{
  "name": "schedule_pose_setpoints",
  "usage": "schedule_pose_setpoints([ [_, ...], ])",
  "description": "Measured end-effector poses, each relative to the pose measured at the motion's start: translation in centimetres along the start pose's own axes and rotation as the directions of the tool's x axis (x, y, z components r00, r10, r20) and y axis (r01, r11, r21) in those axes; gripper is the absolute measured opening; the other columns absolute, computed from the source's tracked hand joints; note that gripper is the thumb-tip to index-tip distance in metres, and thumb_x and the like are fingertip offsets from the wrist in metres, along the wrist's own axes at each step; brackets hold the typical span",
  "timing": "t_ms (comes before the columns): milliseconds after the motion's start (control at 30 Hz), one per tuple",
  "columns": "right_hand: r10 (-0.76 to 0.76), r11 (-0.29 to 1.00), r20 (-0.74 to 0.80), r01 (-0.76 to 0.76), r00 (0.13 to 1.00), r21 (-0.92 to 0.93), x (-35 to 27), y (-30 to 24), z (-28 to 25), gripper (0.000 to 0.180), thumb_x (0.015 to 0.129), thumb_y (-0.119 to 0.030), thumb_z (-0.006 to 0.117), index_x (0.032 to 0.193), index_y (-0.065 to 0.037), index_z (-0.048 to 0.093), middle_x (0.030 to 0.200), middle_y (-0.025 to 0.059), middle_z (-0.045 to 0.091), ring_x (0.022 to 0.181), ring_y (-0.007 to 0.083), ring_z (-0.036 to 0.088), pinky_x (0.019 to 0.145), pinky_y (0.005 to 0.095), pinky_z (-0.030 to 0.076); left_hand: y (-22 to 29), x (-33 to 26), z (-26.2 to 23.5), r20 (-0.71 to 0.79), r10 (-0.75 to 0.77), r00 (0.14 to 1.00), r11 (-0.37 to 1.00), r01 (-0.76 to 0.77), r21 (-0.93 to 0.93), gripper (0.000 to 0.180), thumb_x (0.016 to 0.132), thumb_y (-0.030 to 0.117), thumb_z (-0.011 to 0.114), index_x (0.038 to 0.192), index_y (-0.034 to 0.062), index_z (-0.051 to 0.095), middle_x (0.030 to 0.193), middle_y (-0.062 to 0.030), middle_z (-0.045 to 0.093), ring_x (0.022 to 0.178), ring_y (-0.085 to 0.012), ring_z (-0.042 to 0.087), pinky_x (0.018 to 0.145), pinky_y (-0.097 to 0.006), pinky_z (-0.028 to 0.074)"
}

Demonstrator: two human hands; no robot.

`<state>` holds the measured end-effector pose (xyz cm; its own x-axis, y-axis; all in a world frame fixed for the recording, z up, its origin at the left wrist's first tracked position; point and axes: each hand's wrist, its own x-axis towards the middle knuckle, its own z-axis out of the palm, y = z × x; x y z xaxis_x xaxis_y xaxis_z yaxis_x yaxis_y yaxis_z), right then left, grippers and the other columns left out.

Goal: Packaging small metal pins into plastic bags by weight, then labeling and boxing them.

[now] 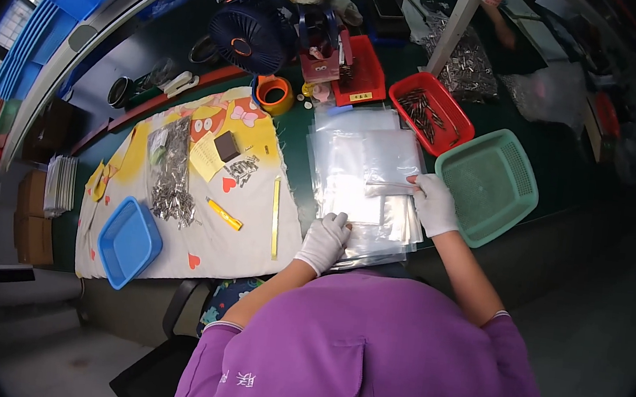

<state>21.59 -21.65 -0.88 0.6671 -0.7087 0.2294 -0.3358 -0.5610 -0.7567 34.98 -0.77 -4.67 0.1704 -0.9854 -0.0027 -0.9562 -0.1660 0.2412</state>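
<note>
Both gloved hands work a stack of clear plastic bags (363,184) on the green table (300,145). The right hand (433,204) pinches one bag's edge; the left hand (324,240) lies flat, fingers together, steadying the stack — separating looks underway, and lifting cleanly calls for a firm hold-down.

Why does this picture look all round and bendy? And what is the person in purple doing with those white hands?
The camera sits on the person's head and looks down, and its wide lens bends straight edges. The white hands are gloves. The left hand rests on a stack of clear plastic bags. The right hand pinches one small clear bag over the stack. Nearby lie a green basket, a red tray of small metal parts, a blue tray and a dark fan.
</note>
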Motion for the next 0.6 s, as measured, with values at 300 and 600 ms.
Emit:
schedule_pose_setpoints([
  [300, 0.186, 0.950, 0.301, -0.093, 0.935, -0.298, -2.3, -1.3, 0.0, 0.012, 0.076, -0.018, 0.059, 0.080, -0.011, 0.067, 0.085, 0.0117, 0.060, 0.083, 0.0292, 0.058, 0.071, 0.0388, 0.047, 0.5, 1.0, -0.8, -0.053, -0.003, 0.999, 0.985, -0.006, -0.173, 0.016, 0.075, 0.019, 0.059, 0.083, 0.0047, 0.061, 0.088, -0.0094, 0.058, 0.081, -0.0250, 0.057, 0.069, -0.035, 0.049],
  [600, 0.192, 0.981, 0.335, -0.185, 0.923, -0.053, -0.7, -2.7, 1.1, 0.017, 0.068, -0.019, 0.064, 0.077, -0.004, 0.065, 0.085, 0.0132, 0.059, 0.081, 0.0289, 0.058, 0.072, 0.0339, 0.047, 2.3, 6.5, -2.6, 0.674, -0.319, 0.666, -0.422, 0.537, -0.730, 0.022, 0.087, 0.026, 0.058, 0.092, 0.0044, 0.058, 0.081, -0.0046, 0.062, 0.066, -0.0128, 0.059, 0.060, -0.024, 0.049],
])
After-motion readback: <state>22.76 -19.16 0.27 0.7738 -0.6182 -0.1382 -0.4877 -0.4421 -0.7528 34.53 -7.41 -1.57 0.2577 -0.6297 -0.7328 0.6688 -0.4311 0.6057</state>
